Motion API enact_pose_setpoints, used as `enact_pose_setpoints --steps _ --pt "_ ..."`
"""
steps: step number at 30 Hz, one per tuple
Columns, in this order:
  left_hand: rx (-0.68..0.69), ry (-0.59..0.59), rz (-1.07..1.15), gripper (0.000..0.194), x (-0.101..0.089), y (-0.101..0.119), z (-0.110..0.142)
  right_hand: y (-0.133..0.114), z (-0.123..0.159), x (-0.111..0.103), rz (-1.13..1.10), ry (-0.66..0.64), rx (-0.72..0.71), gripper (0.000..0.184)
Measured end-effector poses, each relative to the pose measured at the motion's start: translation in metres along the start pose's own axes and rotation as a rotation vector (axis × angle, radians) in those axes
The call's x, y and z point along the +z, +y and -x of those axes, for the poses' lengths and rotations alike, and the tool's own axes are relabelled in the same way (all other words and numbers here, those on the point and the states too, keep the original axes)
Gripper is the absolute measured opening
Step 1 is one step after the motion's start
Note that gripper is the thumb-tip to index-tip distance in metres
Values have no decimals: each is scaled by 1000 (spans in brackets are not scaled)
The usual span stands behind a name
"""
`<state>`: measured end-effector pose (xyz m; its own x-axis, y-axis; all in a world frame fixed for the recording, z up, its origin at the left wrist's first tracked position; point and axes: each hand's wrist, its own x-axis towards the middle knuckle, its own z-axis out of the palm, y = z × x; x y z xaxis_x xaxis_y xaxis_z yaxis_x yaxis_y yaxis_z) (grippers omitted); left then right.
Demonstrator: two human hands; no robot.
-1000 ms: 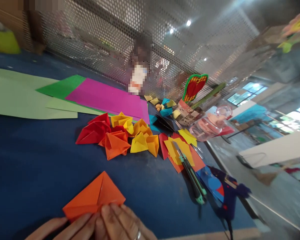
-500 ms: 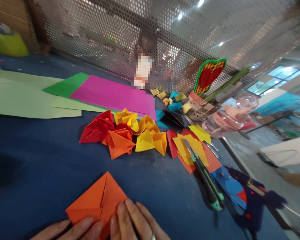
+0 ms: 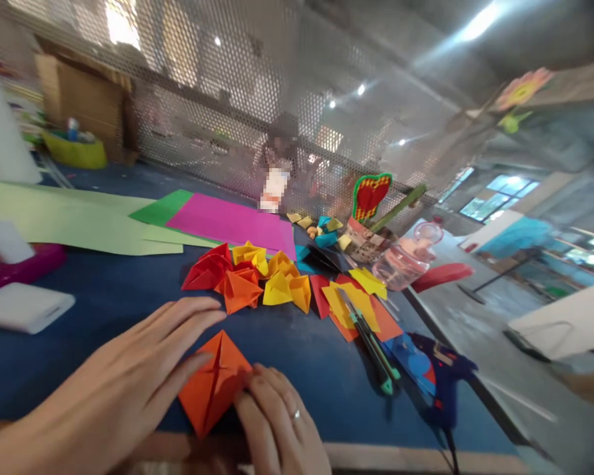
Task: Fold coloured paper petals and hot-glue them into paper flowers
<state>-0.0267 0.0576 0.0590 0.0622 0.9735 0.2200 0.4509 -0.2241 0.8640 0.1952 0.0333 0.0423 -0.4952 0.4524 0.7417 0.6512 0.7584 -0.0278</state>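
A square of orange origami paper (image 3: 216, 379), its corners folded in to the centre, lies flat near the table's front edge. My left hand (image 3: 163, 359) reaches over its left side, fingers stretched out above the tabletop and thumb over the paper's left part. At the right corner, my right hand (image 3: 280, 412), wearing a ring, has its fingers bent and closed on the paper's edge. Just beyond sit folded paper pieces: red (image 3: 208, 267), orange (image 3: 238, 289) and yellow (image 3: 278, 288).
Right of the folded pieces lie loose yellow sheets (image 3: 351, 307), a green-handled utility knife (image 3: 373, 346) and a glue gun (image 3: 443, 376). Purple paper (image 3: 232, 224) and pale green sheets (image 3: 89, 221) stretch along the back. A white device (image 3: 24, 307) is at left, a clear pink bottle (image 3: 406, 260) at right.
My left hand has come up from the paper's lower edge to its left side, fingers now extended. The paper has turned slightly, and the view has tilted up. My right hand stays at the right corner.
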Motion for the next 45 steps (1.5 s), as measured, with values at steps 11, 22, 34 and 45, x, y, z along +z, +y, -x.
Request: enact_pose_setpoints --steps 11,22,34,45 --pt "124 -484 -353 19 -4 31 -49 0 -8 -16 -104 -60 225 35" --pt "-178 -188 486 42 -16 60 -91 36 -104 -5 -731 -54 584 54" --pt "-44 -37 680 45 2 39 -120 84 -124 59 -930 106 756 31" --pt "-123 18 736 43 14 34 -113 59 -124 44 -1033 72 679 31"
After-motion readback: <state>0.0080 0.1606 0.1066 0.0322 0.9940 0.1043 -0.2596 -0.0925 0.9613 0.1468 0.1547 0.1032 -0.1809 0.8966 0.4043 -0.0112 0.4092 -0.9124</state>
